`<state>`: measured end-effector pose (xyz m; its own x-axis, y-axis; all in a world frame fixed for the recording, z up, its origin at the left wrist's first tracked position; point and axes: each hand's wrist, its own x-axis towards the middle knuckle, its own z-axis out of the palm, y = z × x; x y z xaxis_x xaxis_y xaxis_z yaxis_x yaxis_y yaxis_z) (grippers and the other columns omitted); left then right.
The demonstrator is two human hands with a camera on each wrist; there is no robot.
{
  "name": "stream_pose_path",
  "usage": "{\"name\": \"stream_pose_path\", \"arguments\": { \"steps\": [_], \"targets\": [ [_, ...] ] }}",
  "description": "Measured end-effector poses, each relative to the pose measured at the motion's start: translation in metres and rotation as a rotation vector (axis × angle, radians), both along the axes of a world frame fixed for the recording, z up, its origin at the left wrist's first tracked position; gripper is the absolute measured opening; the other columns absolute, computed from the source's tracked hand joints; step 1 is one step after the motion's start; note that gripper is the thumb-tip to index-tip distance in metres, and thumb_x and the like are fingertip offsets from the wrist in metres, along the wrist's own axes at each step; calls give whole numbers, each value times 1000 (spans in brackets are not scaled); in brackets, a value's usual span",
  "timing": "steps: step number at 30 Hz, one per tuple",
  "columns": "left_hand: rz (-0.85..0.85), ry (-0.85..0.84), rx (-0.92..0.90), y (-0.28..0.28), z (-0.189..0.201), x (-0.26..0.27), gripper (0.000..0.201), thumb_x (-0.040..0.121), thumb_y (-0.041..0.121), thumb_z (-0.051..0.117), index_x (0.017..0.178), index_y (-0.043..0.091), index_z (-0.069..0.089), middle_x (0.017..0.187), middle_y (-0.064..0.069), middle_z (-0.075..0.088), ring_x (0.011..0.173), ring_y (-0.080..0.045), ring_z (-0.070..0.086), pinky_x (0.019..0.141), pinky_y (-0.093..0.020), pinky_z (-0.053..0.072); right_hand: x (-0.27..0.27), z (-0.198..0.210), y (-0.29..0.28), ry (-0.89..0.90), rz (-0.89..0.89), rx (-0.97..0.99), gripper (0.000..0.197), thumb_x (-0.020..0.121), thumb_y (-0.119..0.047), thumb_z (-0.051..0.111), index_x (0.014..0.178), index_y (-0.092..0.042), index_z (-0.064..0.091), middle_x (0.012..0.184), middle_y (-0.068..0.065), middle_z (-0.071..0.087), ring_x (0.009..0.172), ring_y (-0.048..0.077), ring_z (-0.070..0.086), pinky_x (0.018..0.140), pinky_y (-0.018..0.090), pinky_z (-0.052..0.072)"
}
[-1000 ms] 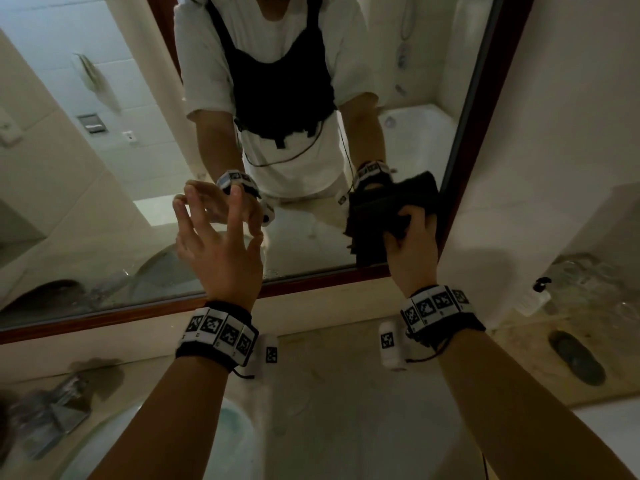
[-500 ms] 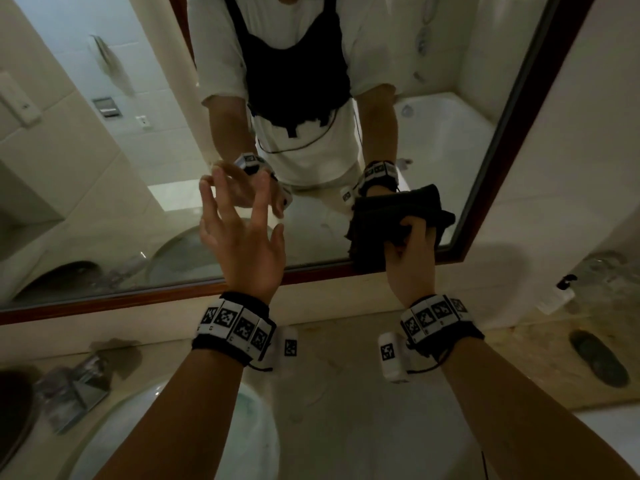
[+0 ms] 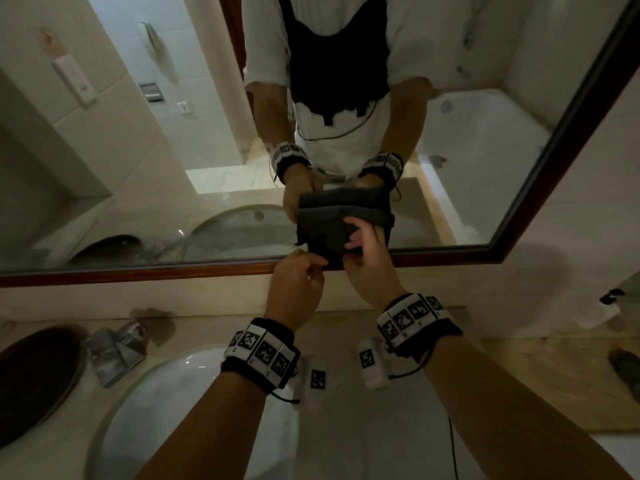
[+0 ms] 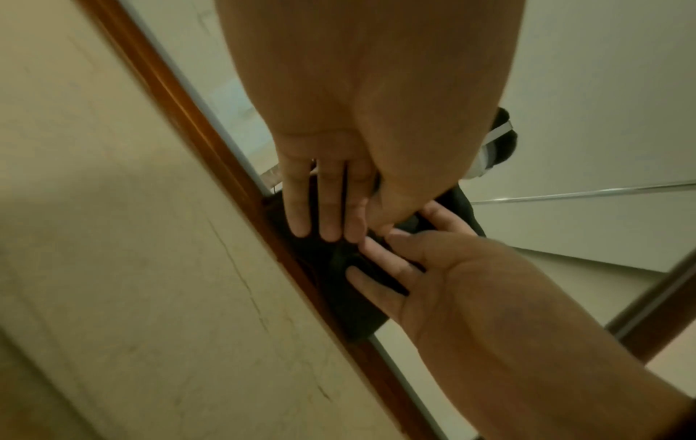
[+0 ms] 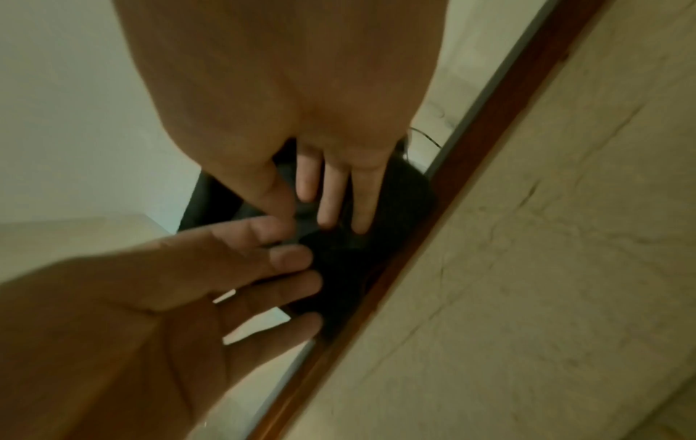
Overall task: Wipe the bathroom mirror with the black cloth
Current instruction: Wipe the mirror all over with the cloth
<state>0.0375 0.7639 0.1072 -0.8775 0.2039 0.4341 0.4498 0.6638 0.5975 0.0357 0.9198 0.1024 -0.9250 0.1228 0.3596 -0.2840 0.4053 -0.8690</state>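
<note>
Mirror (image 3: 138,168): wide, wood-edged glass on the wall.
Cloth (image 3: 325,233): black, folded, held against the glass at the mirror's bottom edge.
Right hand (image 3: 370,271): fingers straight, pressing on the cloth's right part.
Left hand (image 3: 294,292): fingers straight, tips touching the cloth's lower left.

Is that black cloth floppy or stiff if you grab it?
Probably floppy: the black cloth sags in folds under the left hand and right hand. Likely light too, since they alone pin it against the mirror.
</note>
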Motion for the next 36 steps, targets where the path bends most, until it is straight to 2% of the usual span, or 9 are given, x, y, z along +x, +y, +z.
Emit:
{"name": "stream_pose_path", "arguments": {
  "steps": [2,7,11,15,19,23,26,32,36],
  "targets": [
    [-100,-118,67,17,-3,-1,22,88,-2,61,102,10,73,101,-7,71,92,-21,66,84,-31,53,0,0,14,-96,114,7,64,85,8,56,135,-30,42,118,4,43,102,12,55,99,30,49],
    [-117,-229,309,54,5,-4,36,94,8,57,129,20,58,123,-4,61,112,-14,58,98,-28,49,13,15,63,-178,235,93,58,90,0,59,141,-23,46,126,1,56,117,12,55,102,31,48],
    [-69,-146,363,65,5,-10,28,92,27,57,120,23,58,109,-6,60,103,-19,59,95,-41,51,31,22,102,26,-6,287,47,90,-2,58,135,-16,55,130,5,59,121,18,54,102,44,47],
    [10,-140,401,74,-2,-14,28,87,42,57,113,33,53,103,-9,56,95,-23,58,89,-47,51,34,22,125,329,-377,566,58,85,-10,61,142,-19,51,153,15,35,142,35,30,115,51,29],
    [53,-101,404,84,-6,-15,30,89,29,62,117,22,53,123,-3,47,103,-17,53,89,-25,45,24,20,119,296,-406,720,76,82,-21,70,151,-23,37,163,16,13,151,38,8,118,58,19],
    [85,-42,363,85,-11,-18,31,91,16,65,120,13,53,128,-8,46,108,-12,46,89,-6,33,10,6,109,218,-456,819,88,81,-40,74,155,-25,28,163,22,2,150,42,-2,118,61,11],
    [52,-8,340,79,-16,-20,32,93,19,64,122,12,52,128,-7,46,110,-11,46,92,-11,34,2,1,107,222,-504,835,93,79,-44,75,155,-25,25,161,25,6,148,47,1,117,64,11],
    [61,74,304,46,-26,-31,33,94,27,62,122,20,46,122,-11,51,109,-23,53,96,-36,47,-7,-7,108,244,-550,853,92,79,-45,76,154,-26,26,159,29,12,146,50,6,117,65,10],
    [209,33,364,8,-23,-37,35,90,19,67,119,12,50,123,-12,48,109,-21,52,98,-35,47,-12,-11,109,267,-566,844,95,76,-43,79,154,-25,27,158,30,15,146,49,7,118,64,8]
  ]
}}
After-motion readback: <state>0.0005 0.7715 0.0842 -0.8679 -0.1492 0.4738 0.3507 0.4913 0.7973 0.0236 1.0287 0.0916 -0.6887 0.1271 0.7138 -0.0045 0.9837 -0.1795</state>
